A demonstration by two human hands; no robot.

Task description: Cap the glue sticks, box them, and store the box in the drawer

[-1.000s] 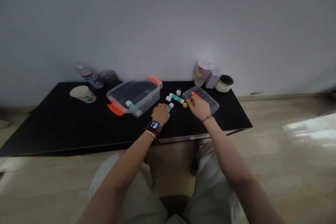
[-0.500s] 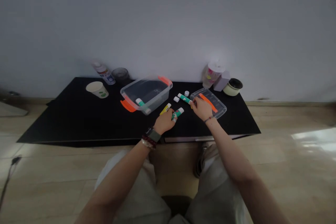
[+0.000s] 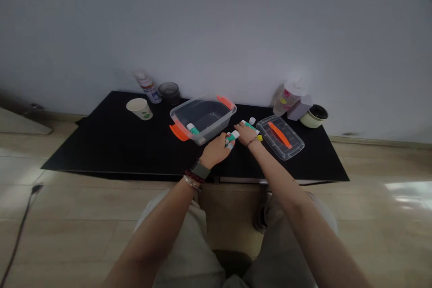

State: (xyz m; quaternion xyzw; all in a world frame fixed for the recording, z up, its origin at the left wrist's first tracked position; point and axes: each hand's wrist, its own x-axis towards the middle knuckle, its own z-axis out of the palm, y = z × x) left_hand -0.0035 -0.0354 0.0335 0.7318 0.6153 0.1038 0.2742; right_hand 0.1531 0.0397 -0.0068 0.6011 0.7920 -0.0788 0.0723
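My left hand [image 3: 215,150] is closed round a green glue stick [image 3: 232,137] with a white end pointing up and right. Close by on the right, my right hand [image 3: 247,135] reaches down to the black tabletop, fingertips together; what lies under them is hidden. Just beyond that hand rests another green glue stick [image 3: 250,127], partly covered by it. A white cap [image 3: 252,120] lies behind this stick, and a small yellow piece [image 3: 259,138] shows beside my right wrist. In the clear plastic box [image 3: 216,131] lies one more green-and-white glue stick [image 3: 192,128].
The clear lid [image 3: 293,149] with an orange handle lies on the right of the black table [image 3: 111,153]. Behind it stand a flowered cup [image 3: 285,101], a pale box [image 3: 300,108] and a cream pot [image 3: 312,121]. Leftward are a paper cup [image 3: 139,109], a spray can [image 3: 150,92] and a dark cup [image 3: 170,93].
My right hand has left the glue stick by the lid and moved left, to where a white cap lay. My left hand keeps its glue stick; the yellow stick beside it is hidden now.
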